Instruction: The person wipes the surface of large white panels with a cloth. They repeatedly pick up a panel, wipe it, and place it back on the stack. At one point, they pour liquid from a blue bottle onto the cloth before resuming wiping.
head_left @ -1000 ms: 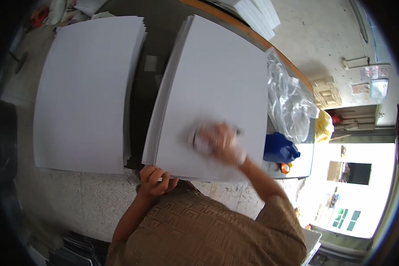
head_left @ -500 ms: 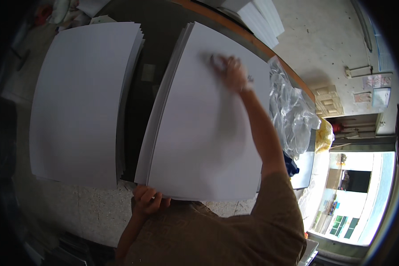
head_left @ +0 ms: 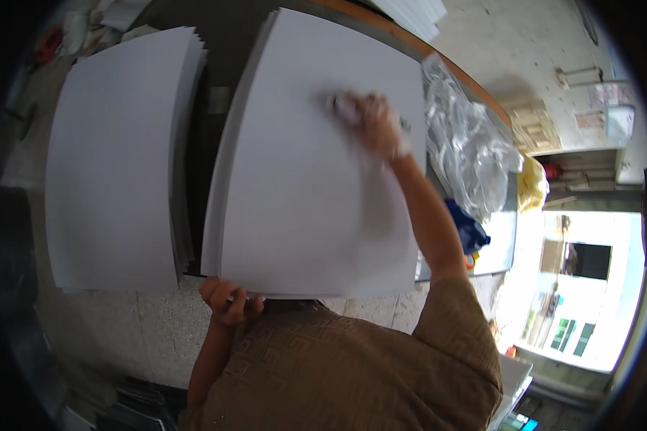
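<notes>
A stack of large white sheets (head_left: 309,208) lies before me, its edges slightly fanned along the left side. At its near left corner, my left hand (head_left: 230,302) has its fingers curled round the sheet edge. My right hand (head_left: 376,126) reaches over the far right part of the top sheet, fingers bent and closed, blurred by motion. A small pale and dark thing shows at its fingertips, too smeared to name. Beside the wrist is a small dark mark on the sheet. A second stack of white sheets (head_left: 111,172) lies to the left, touched by neither hand.
Crumpled clear plastic film (head_left: 464,144) lies right of the stack, with a blue container (head_left: 467,230) nearer me and a yellow bag (head_left: 532,183) beyond. The dark table top (head_left: 226,54) shows between the stacks. More white sheets (head_left: 410,14) stand past its wooden edge.
The view has shifted, so both stacks sit higher and further left, and more of the blue container shows. My right hand has moved slightly over the sheet. My left hand stays at the corner.
</notes>
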`<action>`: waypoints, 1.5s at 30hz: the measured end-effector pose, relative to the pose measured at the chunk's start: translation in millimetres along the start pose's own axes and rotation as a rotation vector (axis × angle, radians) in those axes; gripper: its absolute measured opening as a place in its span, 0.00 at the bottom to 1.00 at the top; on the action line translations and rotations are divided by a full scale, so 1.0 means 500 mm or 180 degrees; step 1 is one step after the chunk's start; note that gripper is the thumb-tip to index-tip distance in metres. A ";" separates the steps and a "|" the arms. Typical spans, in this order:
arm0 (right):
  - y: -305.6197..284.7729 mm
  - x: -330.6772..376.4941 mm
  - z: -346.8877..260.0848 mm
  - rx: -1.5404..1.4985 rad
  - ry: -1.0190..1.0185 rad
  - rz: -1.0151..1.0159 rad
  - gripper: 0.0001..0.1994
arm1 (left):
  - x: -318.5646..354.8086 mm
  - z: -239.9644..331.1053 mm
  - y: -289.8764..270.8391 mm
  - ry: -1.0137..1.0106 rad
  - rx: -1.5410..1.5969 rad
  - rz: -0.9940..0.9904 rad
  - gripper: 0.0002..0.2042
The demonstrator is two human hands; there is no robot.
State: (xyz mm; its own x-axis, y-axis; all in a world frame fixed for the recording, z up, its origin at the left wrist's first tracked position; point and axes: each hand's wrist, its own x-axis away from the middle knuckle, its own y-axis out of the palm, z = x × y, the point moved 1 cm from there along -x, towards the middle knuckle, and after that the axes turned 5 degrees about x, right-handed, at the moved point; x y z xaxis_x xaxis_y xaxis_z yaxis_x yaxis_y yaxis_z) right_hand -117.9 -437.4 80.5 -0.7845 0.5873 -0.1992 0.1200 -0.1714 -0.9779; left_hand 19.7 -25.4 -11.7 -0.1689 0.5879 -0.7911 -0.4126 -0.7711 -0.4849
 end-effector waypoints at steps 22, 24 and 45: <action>0.065 -0.105 0.256 0.1691 -0.0749 -0.0104 0.29 | 0.020 0.010 0.025 -0.0270 0.0323 0.0274 0.16; 0.096 -0.224 0.327 0.1990 -0.0425 -0.0144 0.25 | 0.012 0.016 0.029 -0.0306 0.0110 0.0338 0.15; -0.163 0.621 -0.134 -0.0447 0.0339 -0.0166 0.34 | -0.002 -0.014 0.021 0.0050 0.0110 0.0086 0.15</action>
State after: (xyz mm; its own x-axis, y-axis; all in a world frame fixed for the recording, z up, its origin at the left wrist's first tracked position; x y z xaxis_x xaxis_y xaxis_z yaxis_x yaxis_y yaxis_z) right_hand -330.6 -188.0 94.2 -0.7239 0.6742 -0.1464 0.1706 -0.0307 -0.9849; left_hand 21.8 -35.5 -18.7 -0.1665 0.5629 -0.8096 -0.4386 -0.7776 -0.4504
